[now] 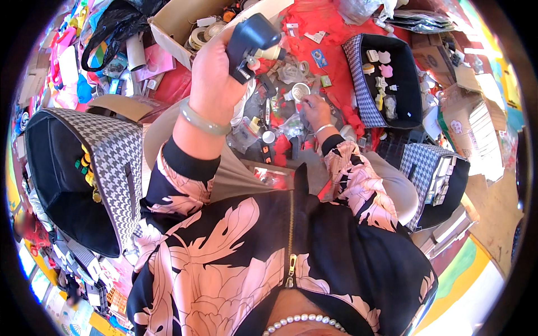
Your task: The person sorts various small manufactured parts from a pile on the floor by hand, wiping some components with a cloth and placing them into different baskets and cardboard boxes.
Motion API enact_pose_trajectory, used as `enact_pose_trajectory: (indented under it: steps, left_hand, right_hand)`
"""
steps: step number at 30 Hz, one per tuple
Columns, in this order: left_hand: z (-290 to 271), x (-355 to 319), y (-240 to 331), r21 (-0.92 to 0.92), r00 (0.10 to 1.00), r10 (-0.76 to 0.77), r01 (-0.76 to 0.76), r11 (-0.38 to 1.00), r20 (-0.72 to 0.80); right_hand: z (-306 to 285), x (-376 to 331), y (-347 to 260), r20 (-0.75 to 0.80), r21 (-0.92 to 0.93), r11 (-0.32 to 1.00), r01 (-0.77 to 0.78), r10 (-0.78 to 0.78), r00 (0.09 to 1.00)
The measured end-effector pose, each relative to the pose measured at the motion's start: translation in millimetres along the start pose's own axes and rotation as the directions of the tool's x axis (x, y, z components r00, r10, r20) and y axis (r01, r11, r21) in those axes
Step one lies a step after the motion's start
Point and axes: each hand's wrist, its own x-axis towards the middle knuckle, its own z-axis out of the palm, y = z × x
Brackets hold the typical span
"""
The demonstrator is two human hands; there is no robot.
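My left hand (210,84) is raised, its fingers wrapped round a black rounded device (252,42) with a small metal-edged part at its lower end. A cream round piece (272,54) shows beside the device; whether it belongs to it I cannot tell. Lower and to the right, my right hand (318,111) reaches into a heap of small items, fingers drawn together. A white round container (300,91) lies right by its fingertips. What the fingers pinch is too small to make out. Below sit a small white cup (269,136) and clear plastic bags (243,137).
A cardboard box (170,39) with tape rolls stands at the far side. Houndstooth bins stand at the left (120,162), far right (352,67) and near right (421,157), holding small items. Red sheeting (342,25) lies beneath the clutter. Cardboard pieces (476,129) lean at the right.
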Motion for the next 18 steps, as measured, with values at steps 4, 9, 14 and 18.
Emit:
enact_pose_trajectory:
  steps: [4, 9, 14, 18]
  left_hand:
    - [-1.2, -1.5, -1.5, 0.019, 0.999, 0.007, -0.007, 1.000, 0.032]
    - [3.5, -3.9, 1.7, -0.018, 1.000, -0.003, 0.003, 1.000, 0.027]
    - [-11.9, 1.5, -1.3, 0.005, 0.992, 0.028, -0.029, 1.000, 0.122]
    - [21.0, -17.4, 2.0, 0.098, 0.991, 0.062, -0.050, 0.994, -0.122]
  right_hand:
    - [-7.3, 3.9, 33.9, 0.167, 0.248, 0.845, -0.473, 0.444, 0.880]
    - [-32.9, -21.7, 88.7, 0.102, 0.110, 0.841, -0.530, 0.521, 0.847]
    - [-15.5, -50.4, 128.7, -0.023, -0.054, 0.732, -0.679, 0.679, 0.734]
    - [-7.0, -37.2, 79.9, -0.063, -0.160, 0.776, -0.610, 0.609, 0.791]
